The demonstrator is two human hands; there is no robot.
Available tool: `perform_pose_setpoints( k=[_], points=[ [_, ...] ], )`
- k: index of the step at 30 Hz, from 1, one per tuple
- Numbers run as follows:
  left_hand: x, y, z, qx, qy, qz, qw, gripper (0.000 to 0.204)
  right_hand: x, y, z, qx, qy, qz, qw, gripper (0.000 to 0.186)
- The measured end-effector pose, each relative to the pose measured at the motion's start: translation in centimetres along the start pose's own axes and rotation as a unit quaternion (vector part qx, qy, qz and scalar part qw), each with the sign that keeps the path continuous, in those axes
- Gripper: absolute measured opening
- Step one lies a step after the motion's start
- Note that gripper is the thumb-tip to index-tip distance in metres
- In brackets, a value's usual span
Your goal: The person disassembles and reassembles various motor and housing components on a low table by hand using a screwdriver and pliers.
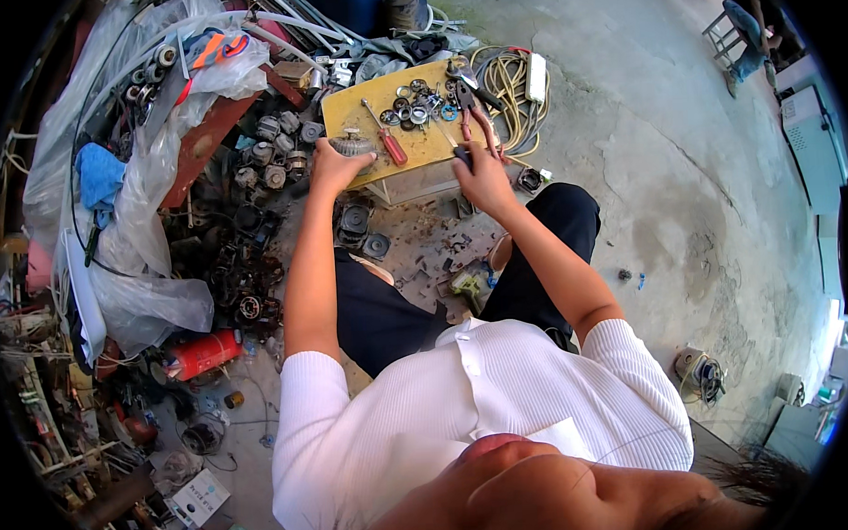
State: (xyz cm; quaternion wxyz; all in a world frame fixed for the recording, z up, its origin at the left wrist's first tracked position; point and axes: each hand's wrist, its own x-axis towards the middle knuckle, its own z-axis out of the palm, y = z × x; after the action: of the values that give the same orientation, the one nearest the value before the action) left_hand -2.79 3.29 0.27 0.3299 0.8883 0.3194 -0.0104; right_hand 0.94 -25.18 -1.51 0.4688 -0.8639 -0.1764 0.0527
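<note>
At the left edge of a low yellow table (348, 107), my left hand (335, 169) is closed around a grey ribbed metal motor part (353, 146). My right hand (484, 177), at the table's near right side, grips a screwdriver (461, 153) by its dark handle; its thin shaft points away over the tabletop. Between my hands lies another screwdriver (394, 148) with a red handle. Several metal rings and bearings (417, 108) are grouped farther back. Pliers (475, 123) with reddish handles rest at the right, beside a dark-handled tool (478, 87).
Coiled yellowish cable (516, 98) and a white power strip (535, 78) lie right of the table. Old motors (275, 144) and plastic sheeting (143, 228) pile up at left. A green tool (465, 287) sits between my legs. Another person (745, 34) is at far right.
</note>
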Motion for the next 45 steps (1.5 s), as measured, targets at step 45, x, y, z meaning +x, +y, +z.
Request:
perform_pose_setpoints(
  k=[45],
  points=[
    [-0.2,-0.2,-0.2,0.014,-0.025,-0.02,0.999,0.115,7.0,-1.3,-5.1,0.5,-0.322,0.188,0.782,0.035]
  ],
)
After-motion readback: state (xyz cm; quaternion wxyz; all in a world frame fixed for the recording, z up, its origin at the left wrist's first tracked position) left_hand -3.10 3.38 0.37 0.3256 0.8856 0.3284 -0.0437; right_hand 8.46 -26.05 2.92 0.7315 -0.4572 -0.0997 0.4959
